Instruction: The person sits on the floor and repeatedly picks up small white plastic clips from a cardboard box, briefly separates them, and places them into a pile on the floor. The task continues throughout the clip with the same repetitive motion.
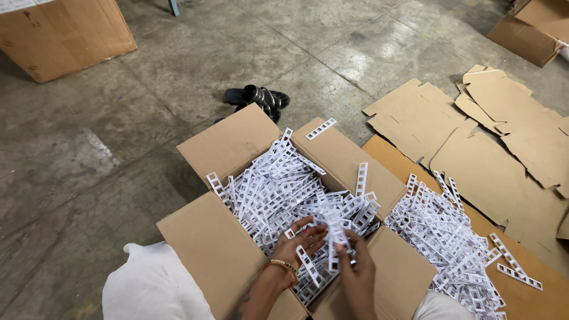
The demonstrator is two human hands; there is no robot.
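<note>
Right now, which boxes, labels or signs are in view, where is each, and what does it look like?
Open brown carton: centre, flaps spread, full of white slotted plastic strips; both hands over it.
Closed brown carton: top left, on the floor.
White label: on that carton's top, cut off by the frame edge.
Flattened cardboard sheets: right, brown, on the floor.
Brown carton: top right corner, partly seen.
</note>
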